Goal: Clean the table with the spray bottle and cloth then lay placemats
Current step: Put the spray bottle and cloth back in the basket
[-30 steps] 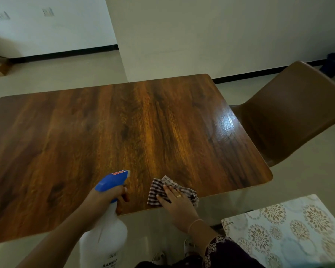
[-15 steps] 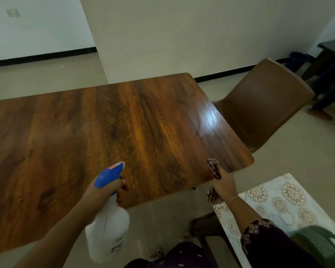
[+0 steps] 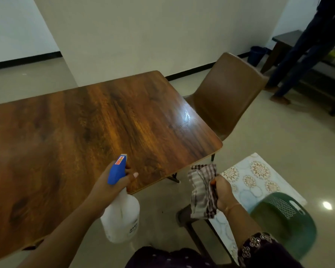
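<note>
Left hand (image 3: 112, 182) is gripping the white plastic spray bottle with the blue trigger head (image 3: 122, 215) at the neck, one finger sitting by the trigger and the nozzle pointing across the brown wood-grain table (image 3: 85, 122). The bottle is hanging at the near edge, its body below tabletop level. Right hand (image 3: 222, 192) is clutching the bunched brown-and-white checked cloth (image 3: 202, 192) in the air, just past the table's near right corner. The cloth isn't contacting the wood. A shiny streak is showing near the right edge, by the brown moulded chair (image 3: 226, 93). It's reading as damp from wiping, but I can't confirm. My read: cleaning is wrapping up or pausing between passes, and I can't tell whether the left half got wiped. The pale floral-patterned placemat (image 3: 253, 176) is lying off the table at the person's right, beside a green perforated plastic basket (image 3: 282, 215). It isn't laid yet, so that whole step is remaining, and both hands are needing freeing first.
</note>
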Tool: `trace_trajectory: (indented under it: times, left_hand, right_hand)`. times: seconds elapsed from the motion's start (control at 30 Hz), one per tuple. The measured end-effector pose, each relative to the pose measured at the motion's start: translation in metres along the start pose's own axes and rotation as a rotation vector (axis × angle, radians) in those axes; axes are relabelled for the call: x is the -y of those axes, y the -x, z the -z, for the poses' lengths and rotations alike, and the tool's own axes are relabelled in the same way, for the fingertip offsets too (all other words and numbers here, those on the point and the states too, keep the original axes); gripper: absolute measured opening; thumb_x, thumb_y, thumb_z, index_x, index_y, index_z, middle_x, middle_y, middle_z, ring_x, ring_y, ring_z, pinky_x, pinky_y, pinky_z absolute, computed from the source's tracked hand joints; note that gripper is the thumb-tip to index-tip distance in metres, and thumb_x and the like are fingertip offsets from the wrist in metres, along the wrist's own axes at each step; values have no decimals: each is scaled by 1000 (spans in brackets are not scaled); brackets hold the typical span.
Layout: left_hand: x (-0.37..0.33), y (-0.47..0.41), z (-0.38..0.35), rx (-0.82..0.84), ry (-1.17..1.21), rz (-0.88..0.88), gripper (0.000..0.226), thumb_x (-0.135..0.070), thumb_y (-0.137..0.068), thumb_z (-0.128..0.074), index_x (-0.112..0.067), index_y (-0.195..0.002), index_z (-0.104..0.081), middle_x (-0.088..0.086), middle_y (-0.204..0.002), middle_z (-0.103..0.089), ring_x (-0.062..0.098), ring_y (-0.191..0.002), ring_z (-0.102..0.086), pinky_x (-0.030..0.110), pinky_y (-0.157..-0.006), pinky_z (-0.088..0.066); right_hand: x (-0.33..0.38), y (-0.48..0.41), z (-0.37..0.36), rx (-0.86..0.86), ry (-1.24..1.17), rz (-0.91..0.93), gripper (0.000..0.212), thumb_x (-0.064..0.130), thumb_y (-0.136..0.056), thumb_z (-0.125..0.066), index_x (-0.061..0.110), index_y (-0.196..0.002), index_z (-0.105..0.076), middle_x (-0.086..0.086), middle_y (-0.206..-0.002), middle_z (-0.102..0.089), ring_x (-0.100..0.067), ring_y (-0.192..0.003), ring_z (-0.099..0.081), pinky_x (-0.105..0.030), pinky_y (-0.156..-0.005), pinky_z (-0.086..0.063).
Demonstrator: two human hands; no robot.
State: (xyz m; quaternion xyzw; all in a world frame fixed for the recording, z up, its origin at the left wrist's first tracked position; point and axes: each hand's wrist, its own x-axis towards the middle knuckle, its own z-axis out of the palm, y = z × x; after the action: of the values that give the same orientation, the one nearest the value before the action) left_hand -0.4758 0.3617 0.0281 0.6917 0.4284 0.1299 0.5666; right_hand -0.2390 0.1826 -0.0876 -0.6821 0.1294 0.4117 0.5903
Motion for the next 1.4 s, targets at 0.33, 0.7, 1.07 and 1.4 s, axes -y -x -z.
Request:
trace_trajectory:
  times: [0.33,0.7,1.07,1.4]
  left_hand:
    - [-21,52,-111,-171,94,-26,28,-30,-80,-65,-10,-97,-55,12,-80,-62,25,-75,-62,37,-74,-51]
    - [-32,115,-294,18,78,-31,103,-84,-49,-56,0,-109,-48,3,-83,-58,-1,-65,-62,11,-58,-47]
    - [-41,111,-363,203,25,-110,51,-28,-85,-59,-17,-124,-29,1,-111,-51,13,-97,-56,14,-71,-47]
    - [-32,93,-393,102,15,-144,39,-15,-85,-63,-10,-117,-41,-4,-109,-51,5,-93,-50,3,-69,-42]
  right_hand:
    - [0,47,86,244,643,459,28,48,-91,-53,30,-112,-56,11,-99,-61,-9,-95,-57,-26,-85,-44]
    - [3,56,276,-3,697,520,24,29,-95,-54,10,-81,-57,-4,-77,-59,-20,-73,-53,-30,-65,-40]
    - [16,35,314,-138,585,448,27,21,-96,-51,18,-71,-43,2,-68,-45,-16,-65,-44,-16,-52,-33]
    - [30,8,312,-122,569,364,20,16,-93,-52,6,-78,-44,-9,-71,-44,-20,-64,-41,-30,-55,-30]
